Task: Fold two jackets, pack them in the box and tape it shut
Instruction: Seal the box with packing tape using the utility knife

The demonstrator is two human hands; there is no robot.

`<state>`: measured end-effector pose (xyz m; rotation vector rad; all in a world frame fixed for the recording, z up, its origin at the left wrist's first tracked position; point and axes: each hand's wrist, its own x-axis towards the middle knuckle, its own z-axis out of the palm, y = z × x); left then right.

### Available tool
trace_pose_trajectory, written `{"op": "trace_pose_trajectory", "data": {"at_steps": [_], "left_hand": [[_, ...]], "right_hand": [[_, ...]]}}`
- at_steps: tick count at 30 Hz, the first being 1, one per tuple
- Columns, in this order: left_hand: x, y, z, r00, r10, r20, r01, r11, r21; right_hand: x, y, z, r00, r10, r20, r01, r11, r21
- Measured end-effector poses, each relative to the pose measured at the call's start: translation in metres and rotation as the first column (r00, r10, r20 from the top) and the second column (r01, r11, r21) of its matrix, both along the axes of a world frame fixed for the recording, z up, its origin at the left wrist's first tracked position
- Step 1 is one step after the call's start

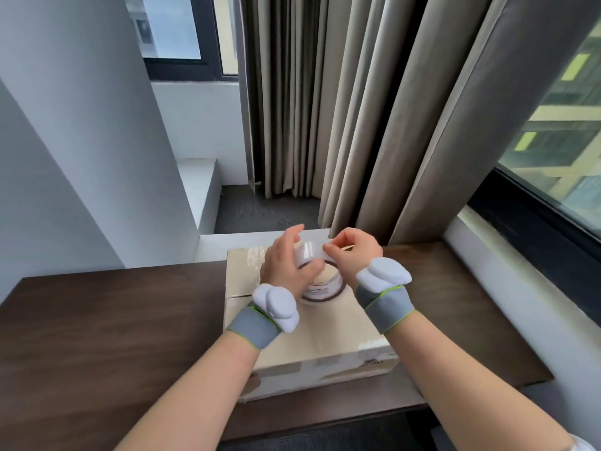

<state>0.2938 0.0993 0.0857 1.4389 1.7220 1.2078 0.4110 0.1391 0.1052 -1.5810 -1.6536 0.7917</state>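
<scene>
**A:** Looking down from the head view, what do the hands have hold of?

**B:** The left hand (286, 262) is curled round the tape roll (325, 284), gripping it from the left with its fingers over the far rim. The right hand (354, 252) has its fingers tucked in and pinches the tape end (313, 249) between thumb and forefinger. A short clear strip runs from the roll to that pinch.

**A:** Where is the box?

**B:** The box (325, 340) sits on the dark wooden table (113, 336), toward its right side, with the flaps down flat. Glossy tape shows at its far left edge and near its front right corner. The roll is over the middle of the box top. I cannot tell whether it rests on the cardboard or is held just above it.

**A:** Anything else in view?

**B:** Both forearms wear grey wristbands (253, 325), each with a white padded unit. Beige curtains (357, 109) hang behind the table. A window (559, 125) runs along the right, with a white ledge below it beside the table.
</scene>
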Motion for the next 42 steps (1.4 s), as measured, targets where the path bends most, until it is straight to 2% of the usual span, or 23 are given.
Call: {"op": "trace_pose_trajectory", "data": {"at_steps": [2,3,5,7,9,10,14,19,24,28,31,36,42], "left_hand": [[-0.006,-0.002,0.008,0.972,0.063,0.226,-0.044,0.995,-0.086],[-0.010,-0.002,0.010,0.954,0.106,0.279,-0.062,0.985,-0.160],[-0.016,-0.004,0.012,0.959,0.114,0.258,-0.014,0.932,-0.362],[-0.015,-0.011,0.012,0.960,0.065,0.272,0.096,0.836,-0.540],[-0.009,-0.017,0.009,0.964,0.060,0.260,0.115,0.787,-0.606],[-0.004,-0.021,0.006,0.958,0.070,0.277,0.116,0.791,-0.601],[0.021,-0.039,0.003,0.857,0.121,0.501,0.196,0.823,-0.534],[0.041,-0.066,-0.009,0.849,0.107,0.517,0.156,0.884,-0.440],[0.057,-0.099,-0.022,0.940,0.121,0.318,-0.026,0.958,-0.286],[0.034,-0.118,-0.025,0.973,0.156,0.171,-0.130,0.980,-0.153],[0.014,-0.126,-0.029,0.982,0.104,0.158,-0.079,0.985,-0.156],[-0.006,-0.123,-0.025,0.993,-0.121,-0.012,0.118,0.980,-0.161],[-0.031,-0.105,-0.036,0.998,-0.036,-0.059,0.027,0.989,-0.143]], "right_hand": [[0.004,-0.005,0.002,0.998,0.051,0.036,-0.054,0.996,0.074],[0.005,-0.008,0.001,0.994,0.091,0.061,-0.097,0.989,0.109],[0.006,-0.017,-0.003,0.976,0.188,0.107,-0.204,0.964,0.169],[0.009,-0.029,-0.011,0.954,0.278,0.111,-0.297,0.921,0.252],[0.014,-0.039,-0.023,0.933,0.342,0.113,-0.359,0.867,0.346],[0.019,-0.044,-0.030,0.923,0.367,0.116,-0.383,0.845,0.374],[0.039,-0.062,-0.052,0.895,0.395,0.207,-0.446,0.788,0.424],[0.060,-0.082,-0.074,0.899,0.352,0.262,-0.438,0.763,0.475],[0.064,-0.111,-0.090,0.906,0.349,0.239,-0.423,0.729,0.538],[0.046,-0.130,-0.080,0.853,0.399,0.337,-0.521,0.599,0.609],[0.029,-0.138,-0.082,0.831,0.376,0.409,-0.556,0.536,0.636],[0.019,-0.140,-0.101,0.837,0.234,0.495,-0.540,0.503,0.675],[-0.005,-0.120,-0.095,0.810,0.191,0.554,-0.575,0.440,0.689]]}}
